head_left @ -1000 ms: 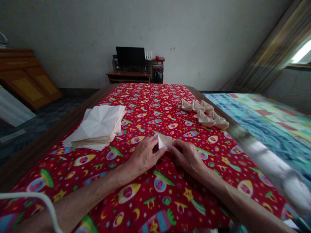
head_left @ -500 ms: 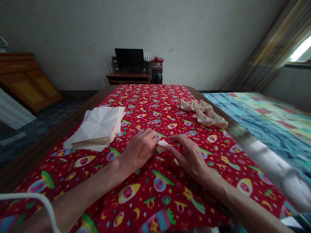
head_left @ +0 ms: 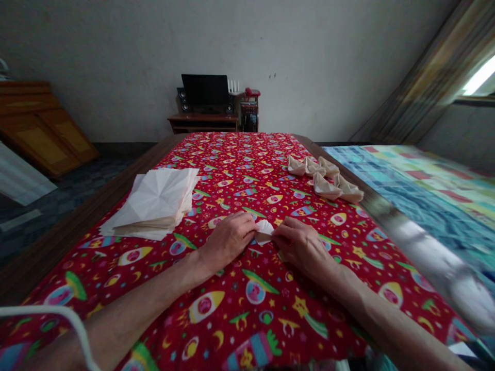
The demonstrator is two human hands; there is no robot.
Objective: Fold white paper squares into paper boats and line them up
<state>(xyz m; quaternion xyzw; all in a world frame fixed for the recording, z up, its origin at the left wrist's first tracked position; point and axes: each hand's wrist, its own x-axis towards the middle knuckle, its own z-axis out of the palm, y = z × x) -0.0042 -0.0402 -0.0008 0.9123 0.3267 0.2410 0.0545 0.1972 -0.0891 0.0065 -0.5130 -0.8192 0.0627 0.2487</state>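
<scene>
Between my two hands is a small piece of folded white paper (head_left: 264, 231), held just above the red patterned cloth. My left hand (head_left: 232, 234) pinches its left edge, the fingers curled over it. At the right edge, the thumb and fingertips of my right hand (head_left: 299, 241) are closed on the same paper. To the left lies a stack of creased white paper sheets (head_left: 158, 198), fanned unevenly. Several folded paper boats (head_left: 327, 186) stand in two rows at the right side of the table.
A red cloth with rockets and stars (head_left: 247, 170) covers the dark wooden table (head_left: 135, 159). A white cable (head_left: 65, 312) curves at lower left. A bed with a blue patterned cover (head_left: 398, 190) adjoins on the right. Beyond the far end stands a monitor (head_left: 205, 89) on a desk.
My right fingers, which were spread and lifted, have closed on the paper's right edge. The paper now shows a wider white face between my hands.
</scene>
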